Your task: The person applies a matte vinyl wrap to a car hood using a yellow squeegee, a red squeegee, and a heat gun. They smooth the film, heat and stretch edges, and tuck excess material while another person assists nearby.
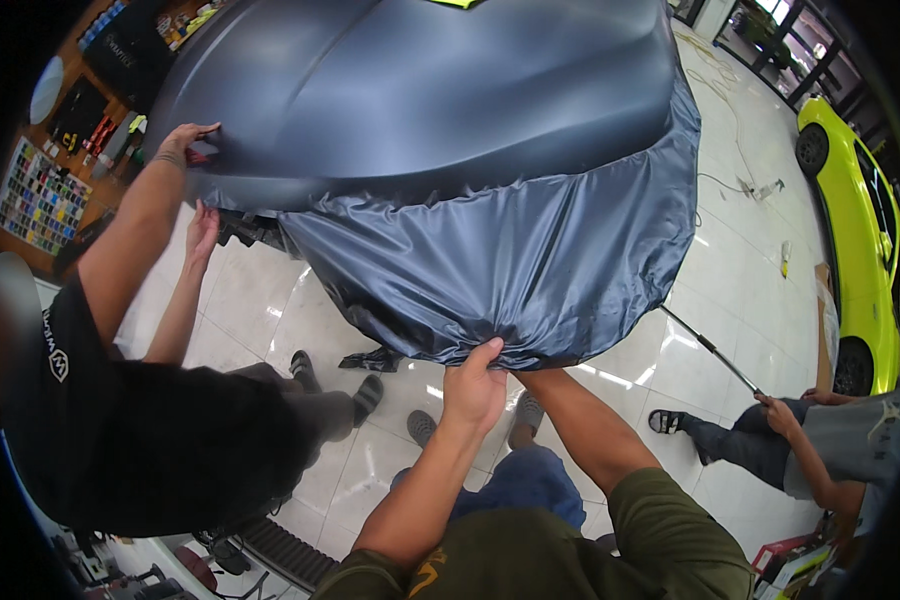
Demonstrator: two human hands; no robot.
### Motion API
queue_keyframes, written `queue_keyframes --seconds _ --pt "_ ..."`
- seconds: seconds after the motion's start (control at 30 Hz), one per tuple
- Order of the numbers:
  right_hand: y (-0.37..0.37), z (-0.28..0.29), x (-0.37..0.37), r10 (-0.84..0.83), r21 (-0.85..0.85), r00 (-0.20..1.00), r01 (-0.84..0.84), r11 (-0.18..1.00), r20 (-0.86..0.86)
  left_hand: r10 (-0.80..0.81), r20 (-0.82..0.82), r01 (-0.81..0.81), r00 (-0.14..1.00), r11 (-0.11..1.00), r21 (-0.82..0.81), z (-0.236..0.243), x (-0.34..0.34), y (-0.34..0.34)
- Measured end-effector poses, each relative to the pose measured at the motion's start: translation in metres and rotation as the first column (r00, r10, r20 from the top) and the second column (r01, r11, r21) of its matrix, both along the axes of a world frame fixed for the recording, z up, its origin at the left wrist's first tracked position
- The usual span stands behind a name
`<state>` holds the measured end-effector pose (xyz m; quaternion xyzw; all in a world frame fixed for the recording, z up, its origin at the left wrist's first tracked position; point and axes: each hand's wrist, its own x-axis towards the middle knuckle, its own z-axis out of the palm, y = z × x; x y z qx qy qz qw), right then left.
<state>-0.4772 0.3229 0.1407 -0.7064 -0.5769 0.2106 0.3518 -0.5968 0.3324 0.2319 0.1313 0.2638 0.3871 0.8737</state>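
Observation:
A matte dark blue-grey wrap film (510, 250) lies over a car hood (390, 100), smooth on top. Past the hood's front edge its loose part hangs toward me in folds. With thumb on top, my left hand (475, 392) is closed on the bunched near edge of this film, and creases fan out from the grip. My right forearm (595, 435) reaches to the same edge, just right of the left hand; its hand is hidden under the film, so I cannot see its fingers.
At left, a co-worker in black has one hand (182, 145) on the hood's corner and another (202, 232) at the film below. On the right, a person in grey holds a long pole (710, 347). A yellow-green car (855, 240) stands beyond. Spray bottle (767, 189) on the floor.

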Motion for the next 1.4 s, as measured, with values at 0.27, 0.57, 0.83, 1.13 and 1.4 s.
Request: queue_keyframes --seconds 0.27,0.57,0.83,1.13,1.4 --pt "-0.015 -0.01 0.057 -0.131 0.036 0.976 0.126 0.991 0.176 -0.035 0.138 0.043 0.99 0.997 -0.057 -0.029 0.009 0.002" --pt "-0.036 -0.023 0.13 -0.166 0.053 0.957 0.158 0.986 0.237 0.036 0.049 -0.039 0.998 0.997 0.068 -0.04 0.011 0.007" --pt "-0.048 -0.029 0.164 -0.187 0.06 0.953 0.178 0.982 0.239 0.01 0.232 -0.026 0.973 0.997 0.067 -0.021 0.038 -0.024" --pt "-0.047 -0.029 0.114 -0.062 0.066 0.983 0.052 0.996 0.171 0.05 0.066 -0.051 0.997 0.999 0.01 -0.009 0.038 -0.027" --pt "-0.015 -0.024 0.077 0.07 0.082 0.993 -0.077 0.994 0.092 0.059 0.064 -0.062 0.996 0.997 0.047 -0.007 0.031 -0.026"
